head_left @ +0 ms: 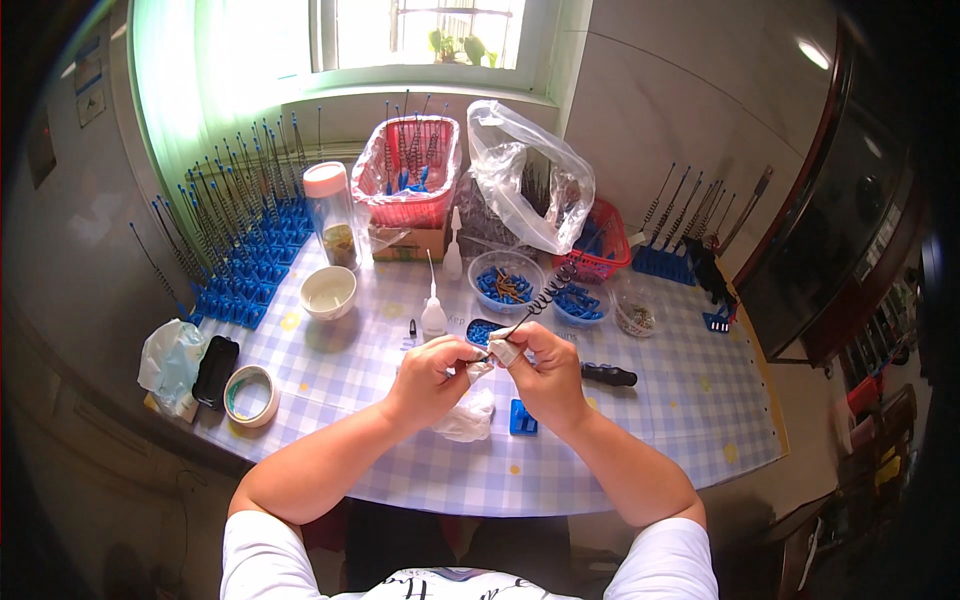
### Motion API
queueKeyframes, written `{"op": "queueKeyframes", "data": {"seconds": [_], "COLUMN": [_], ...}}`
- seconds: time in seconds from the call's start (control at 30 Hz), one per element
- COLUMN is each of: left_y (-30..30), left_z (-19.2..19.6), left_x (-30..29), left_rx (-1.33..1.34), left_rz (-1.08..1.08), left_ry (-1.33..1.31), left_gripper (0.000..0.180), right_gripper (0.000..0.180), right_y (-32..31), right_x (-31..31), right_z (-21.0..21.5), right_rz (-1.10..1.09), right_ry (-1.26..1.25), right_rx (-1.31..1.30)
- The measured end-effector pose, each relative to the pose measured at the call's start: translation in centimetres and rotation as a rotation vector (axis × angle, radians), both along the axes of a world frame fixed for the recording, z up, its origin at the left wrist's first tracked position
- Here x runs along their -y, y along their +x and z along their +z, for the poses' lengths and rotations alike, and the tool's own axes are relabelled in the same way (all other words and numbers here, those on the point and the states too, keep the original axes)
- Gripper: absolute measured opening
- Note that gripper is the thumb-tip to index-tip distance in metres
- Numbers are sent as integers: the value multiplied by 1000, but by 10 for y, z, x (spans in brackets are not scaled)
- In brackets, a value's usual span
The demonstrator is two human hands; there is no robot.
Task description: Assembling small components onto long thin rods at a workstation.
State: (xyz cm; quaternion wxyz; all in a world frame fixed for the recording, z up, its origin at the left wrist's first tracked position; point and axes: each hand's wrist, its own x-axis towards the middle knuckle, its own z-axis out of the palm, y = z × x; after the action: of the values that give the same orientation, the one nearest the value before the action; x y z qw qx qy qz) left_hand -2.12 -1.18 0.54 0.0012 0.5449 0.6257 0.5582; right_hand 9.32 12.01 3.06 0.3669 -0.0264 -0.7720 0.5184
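Note:
Over the near middle of the table, a black wire [548, 293] with a spiral coil at its upper end slants up and to the right. My right hand [548, 375] pinches the straight part below the coil. My left hand [432, 382] is closed at the wire's lower end, its fingertips nearly touching those of the right. Whitish wrapping covers some fingertips of both hands. What lies between the fingertips is partly hidden. Below the hands are a small blue block [522, 417] and a crumpled white tissue [468, 418]. A black-handled tool [610, 375] lies beside my right hand.
Bowls of blue pieces [505, 284] and squeeze bottles [433, 318] stand beyond my hands. A white cup [328, 293], a clear jar [335, 225] and a tape roll [251, 396] sit left. Blue stands with upright coiled wires [240, 265] crowd the far left; red baskets [405, 205] stand behind.

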Motion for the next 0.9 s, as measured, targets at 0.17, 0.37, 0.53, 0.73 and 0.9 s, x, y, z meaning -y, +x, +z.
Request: {"op": "queueKeyframes", "data": {"seconds": [0.17, 0.37, 0.53, 0.73, 0.9], "left_y": [-1, 0, 0, 0, 0], "left_z": [-2, 0, -1, -1, -2], "left_x": [-1, -1, -2, -2, -2], "left_rx": [-16, -26, -35, -44, -46], "left_rz": [30, 31, 33, 38, 30], "left_ry": [22, 19, 32, 28, 44], "left_gripper": [14, 14, 14, 14, 15], "right_gripper": [8, 8, 8, 7, 7], "right_y": [0, 0, 0, 0, 0], "right_x": [0, 0, 1, 0, 1], "right_z": [0, 0, 0, -1, 0], "right_rz": [1, 10, -1, 12, 9], "right_ry": [8, -8, 4, -14, -18], "right_rx": [-3, -8, -1, -4, -1]}}
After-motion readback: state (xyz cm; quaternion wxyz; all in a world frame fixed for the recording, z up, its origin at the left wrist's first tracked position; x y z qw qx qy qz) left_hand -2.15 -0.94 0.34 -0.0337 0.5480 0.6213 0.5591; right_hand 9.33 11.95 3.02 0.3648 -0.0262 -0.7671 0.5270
